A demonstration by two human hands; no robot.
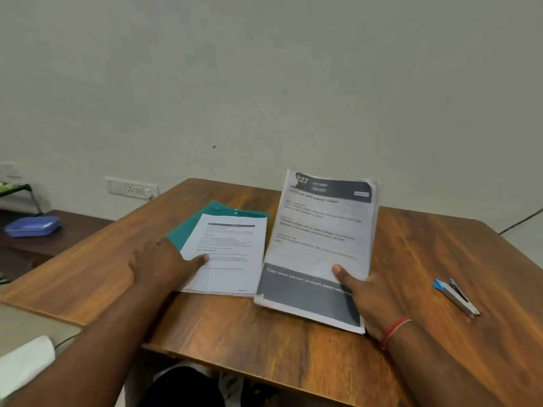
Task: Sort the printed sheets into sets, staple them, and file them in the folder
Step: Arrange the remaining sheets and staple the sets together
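Head view, seated at wooden table (293,362).

Right hand (373,301): grips a held stack (320,239) of printed sheets by its lower right corner. Thumb lies across the front page and the fingers are behind the stack, so the hand is clamped on the paper. The stack is tilted up towards the camera, with its bottom edge low over the table. The top page has a dark header numbered 327 and a dark band along the bottom. A red thread (395,330) is around the right wrist.

Left hand (161,261): rests palm down at the left edge of a flat pile (232,254) of sheets. Thumb is straight, with its tip pressing on the top page. The other fingers are foreshortened. They appear to lie flat and uncurled, gripping nothing.

The flat pile lies on a teal folder (223,209), which shows beyond the pile's far and left edges. Pile and held stack sit just beside each other.

Stapler (457,298): blue and silver, lying on the table to the right, well apart from both paper stacks and touched by neither hand.

Off the table, left: a blue box (32,226) on a dark side surface, and a wall socket (132,189).
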